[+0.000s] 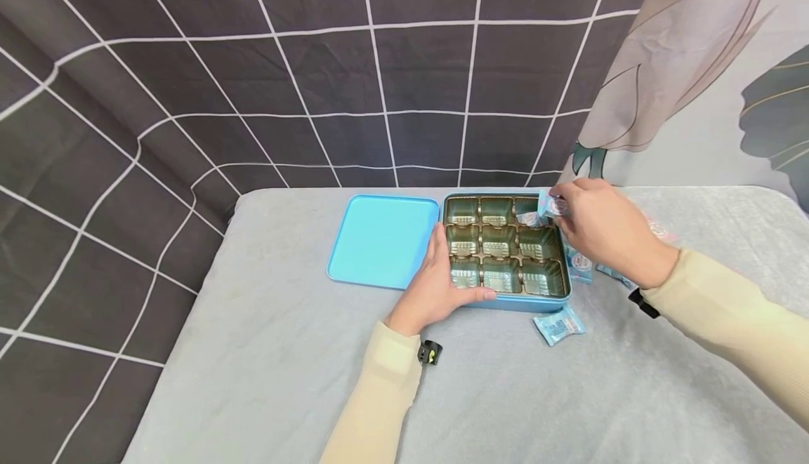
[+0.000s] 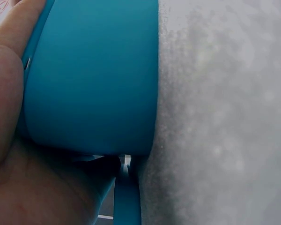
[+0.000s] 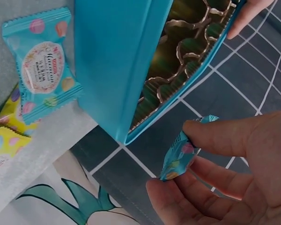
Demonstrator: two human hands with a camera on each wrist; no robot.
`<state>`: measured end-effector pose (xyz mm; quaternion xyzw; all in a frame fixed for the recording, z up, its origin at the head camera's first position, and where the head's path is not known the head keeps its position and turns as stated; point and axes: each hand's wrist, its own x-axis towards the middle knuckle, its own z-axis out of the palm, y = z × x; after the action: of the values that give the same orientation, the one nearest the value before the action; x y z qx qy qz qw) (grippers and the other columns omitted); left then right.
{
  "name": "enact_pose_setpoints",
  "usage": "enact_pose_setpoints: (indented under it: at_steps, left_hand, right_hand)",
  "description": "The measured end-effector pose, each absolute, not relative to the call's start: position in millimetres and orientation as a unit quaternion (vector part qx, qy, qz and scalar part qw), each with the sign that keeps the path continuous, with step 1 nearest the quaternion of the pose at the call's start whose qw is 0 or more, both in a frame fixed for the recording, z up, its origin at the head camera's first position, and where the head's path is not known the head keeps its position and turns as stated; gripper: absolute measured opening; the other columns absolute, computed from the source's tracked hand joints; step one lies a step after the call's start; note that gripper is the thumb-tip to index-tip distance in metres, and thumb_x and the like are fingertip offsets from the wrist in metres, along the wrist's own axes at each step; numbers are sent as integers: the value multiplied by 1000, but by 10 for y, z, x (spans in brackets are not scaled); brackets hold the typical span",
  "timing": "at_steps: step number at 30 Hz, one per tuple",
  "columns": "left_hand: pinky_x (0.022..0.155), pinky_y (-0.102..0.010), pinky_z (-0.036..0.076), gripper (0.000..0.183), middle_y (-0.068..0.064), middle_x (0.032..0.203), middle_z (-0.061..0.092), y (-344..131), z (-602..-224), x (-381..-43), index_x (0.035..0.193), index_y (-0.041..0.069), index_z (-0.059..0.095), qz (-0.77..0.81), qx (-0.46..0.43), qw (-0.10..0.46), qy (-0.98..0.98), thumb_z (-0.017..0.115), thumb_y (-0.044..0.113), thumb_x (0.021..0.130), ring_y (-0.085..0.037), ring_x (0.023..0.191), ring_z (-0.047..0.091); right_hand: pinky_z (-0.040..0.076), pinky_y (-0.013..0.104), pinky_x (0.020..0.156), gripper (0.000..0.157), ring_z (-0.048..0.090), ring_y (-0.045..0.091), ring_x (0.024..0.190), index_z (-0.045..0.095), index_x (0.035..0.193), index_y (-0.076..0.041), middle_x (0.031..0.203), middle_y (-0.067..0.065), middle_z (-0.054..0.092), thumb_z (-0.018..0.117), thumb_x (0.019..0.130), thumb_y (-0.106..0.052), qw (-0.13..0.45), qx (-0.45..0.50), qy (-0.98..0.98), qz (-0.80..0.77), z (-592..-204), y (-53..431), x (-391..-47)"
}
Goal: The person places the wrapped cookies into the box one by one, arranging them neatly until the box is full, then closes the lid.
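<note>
A light-blue tin (image 1: 534, 303) holds a gold plastic tray (image 1: 500, 242) with several compartments. My left hand (image 1: 436, 285) rests against its near left corner, fingers straight along the left side and thumb along the front rim. Over the far right compartment, my right hand (image 1: 609, 229) pinches a small blue wrapped sweet (image 3: 180, 154) between thumb and fingertips. A pale-blue patch shows in the compartment just below it. The right wrist view has the tin's side beside a blue packet (image 3: 42, 68) printed "Macaron".
Left of the tin lies its flat blue lid (image 1: 382, 243). Another blue packet (image 1: 560, 325) is in front of the tin's near right corner. More packets lie under the right forearm, including a yellow one (image 3: 9, 133). A dark gridded curtain (image 1: 417, 71) hangs behind the grey-covered table (image 1: 284, 352).
</note>
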<state>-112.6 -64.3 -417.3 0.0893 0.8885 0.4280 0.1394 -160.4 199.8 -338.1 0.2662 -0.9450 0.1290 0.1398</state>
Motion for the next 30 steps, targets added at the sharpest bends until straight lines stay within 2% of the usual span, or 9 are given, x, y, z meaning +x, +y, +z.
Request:
enact_pose_setpoints:
  at_steps: [5, 11, 19, 26, 30]
  left_hand:
    - [119, -40, 25, 140, -5, 168, -16, -641, -4170, -1124, 160, 14, -16, 430, 90, 141, 887, 83, 62, 72, -20, 153, 3]
    - [119, -40, 24, 141, -6, 168, -16, -645, -4179, -1124, 160, 13, -15, 428, 90, 137, 889, 83, 63, 71, -21, 153, 4]
    - [119, -40, 24, 140, -5, 168, -16, -639, -4183, -1125, 159, 15, -17, 428, 93, 138, 888, 82, 63, 72, -21, 152, 4]
    - [119, -40, 25, 140, -6, 168, -16, -641, -4176, -1128, 160, 14, -15, 426, 91, 135, 890, 83, 62, 73, -21, 153, 4]
    - [119, -41, 25, 139, -6, 168, -15, -643, -4172, -1128, 160, 13, -15, 426, 92, 135, 890, 84, 60, 73, -20, 153, 4]
  right_hand:
    - [48, 55, 80, 33, 62, 40, 81, 66, 106, 14, 87, 24, 66, 75, 76, 4, 139, 277, -943, 124, -3364, 1959, -1631]
    - [49, 52, 71, 33, 60, 37, 76, 66, 106, 13, 82, 19, 63, 74, 75, 6, 144, 285, -939, 128, -3350, 1885, -1684]
    - [51, 51, 70, 27, 62, 37, 82, 67, 104, 8, 86, 18, 67, 73, 78, 6, 116, 263, -947, 140, -3310, 1764, -1714]
    - [50, 53, 81, 26, 65, 38, 84, 70, 104, 8, 90, 20, 70, 72, 78, 7, 113, 273, -945, 138, -3303, 1663, -1769]
    - [51, 54, 78, 27, 65, 40, 86, 71, 104, 6, 91, 20, 71, 71, 77, 6, 110, 267, -948, 134, -3298, 1622, -1792]
